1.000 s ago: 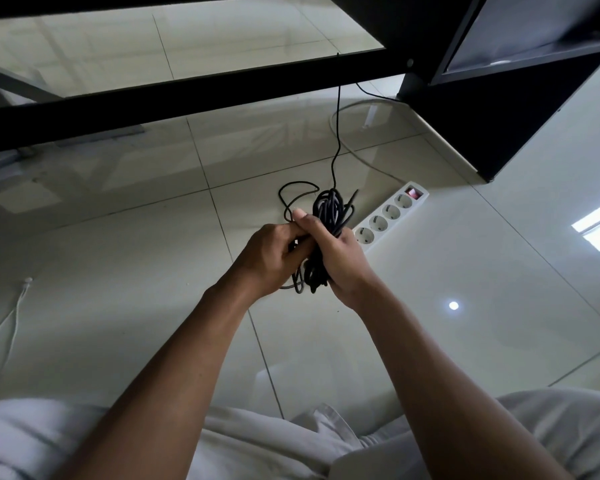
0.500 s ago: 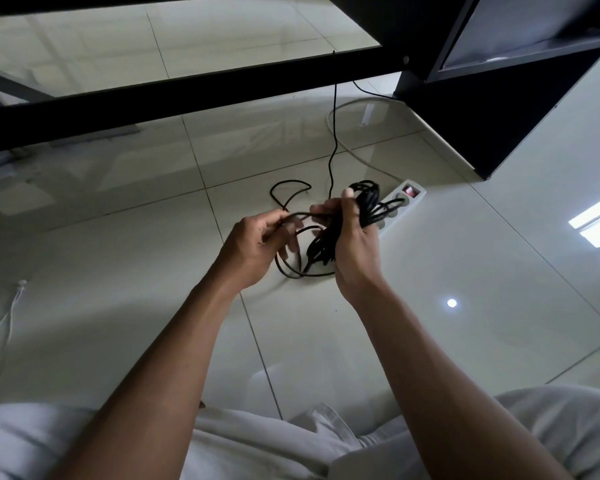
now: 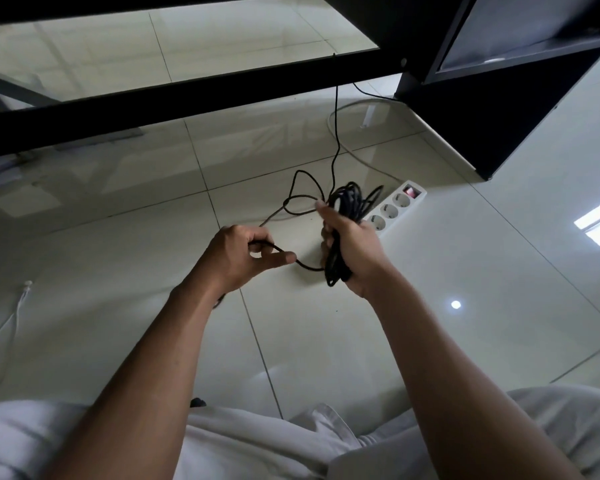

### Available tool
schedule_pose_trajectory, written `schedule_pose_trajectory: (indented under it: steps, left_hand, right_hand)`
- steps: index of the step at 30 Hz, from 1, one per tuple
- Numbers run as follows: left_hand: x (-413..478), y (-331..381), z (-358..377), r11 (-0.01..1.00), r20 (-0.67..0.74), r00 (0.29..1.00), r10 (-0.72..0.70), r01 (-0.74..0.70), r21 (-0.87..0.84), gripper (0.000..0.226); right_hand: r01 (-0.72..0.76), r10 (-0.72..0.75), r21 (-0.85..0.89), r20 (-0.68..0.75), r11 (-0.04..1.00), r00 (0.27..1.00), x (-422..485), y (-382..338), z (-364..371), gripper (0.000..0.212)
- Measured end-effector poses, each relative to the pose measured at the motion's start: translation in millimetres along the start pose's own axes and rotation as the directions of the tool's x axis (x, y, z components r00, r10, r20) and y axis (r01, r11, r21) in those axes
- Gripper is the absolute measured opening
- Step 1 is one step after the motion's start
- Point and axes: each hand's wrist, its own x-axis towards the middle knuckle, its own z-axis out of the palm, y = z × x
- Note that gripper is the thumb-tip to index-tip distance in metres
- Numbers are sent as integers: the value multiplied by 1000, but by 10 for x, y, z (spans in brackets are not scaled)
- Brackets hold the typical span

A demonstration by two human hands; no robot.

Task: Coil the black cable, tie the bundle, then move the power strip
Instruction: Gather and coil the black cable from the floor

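Observation:
My right hand [image 3: 352, 251] grips a coiled bundle of black cable [image 3: 343, 206] above the tiled floor, the loops sticking out above and below the fist. A loose strand runs from the bundle's lower end to my left hand [image 3: 241, 254], which pinches it between thumb and fingers. The rest of the black cable loops on the floor and rises to the black table frame [image 3: 187, 95]. A white power strip [image 3: 394, 209] with a red switch lies on the floor just behind my right hand, partly hidden by the bundle.
A black cabinet [image 3: 492, 109] stands at the back right. A white cord [image 3: 347, 147] curves over the floor behind the strip, and another white cable [image 3: 11, 327] lies at the far left. Light-coloured trouser legs [image 3: 257, 445] fill the bottom edge.
My hands have drawn apart: the left hand has pulled a strand of cable away to the left, while the right hand keeps hold of the bundle.

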Motion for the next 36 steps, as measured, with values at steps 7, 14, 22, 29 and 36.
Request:
schedule_pose_trajectory:
  steps: [7, 14, 22, 29, 36]
  left_hand:
    - [44, -25, 117, 972, 57, 983, 176, -183, 149, 45]
    - [79, 22, 185, 967, 43, 983, 179, -184, 174, 51]
    - [110, -14, -27, 958, -133, 991, 19, 20, 286, 51]
    - [81, -43, -100, 957, -123, 991, -50, 83, 276, 47]
    - [53, 170, 58, 986, -71, 997, 9, -21, -168, 46]
  right_hand:
    - [124, -116, -393, 42, 911, 992, -55, 157, 97, 25]
    - [235, -181, -651, 151, 722, 972, -22, 310, 159, 24]
    - [180, -280, -708, -27, 683, 960, 25, 144, -31, 54]
    - [213, -366, -670, -94, 711, 926, 73, 184, -55, 60]
    - [251, -240, -415, 79, 875, 967, 8, 264, 44, 45]
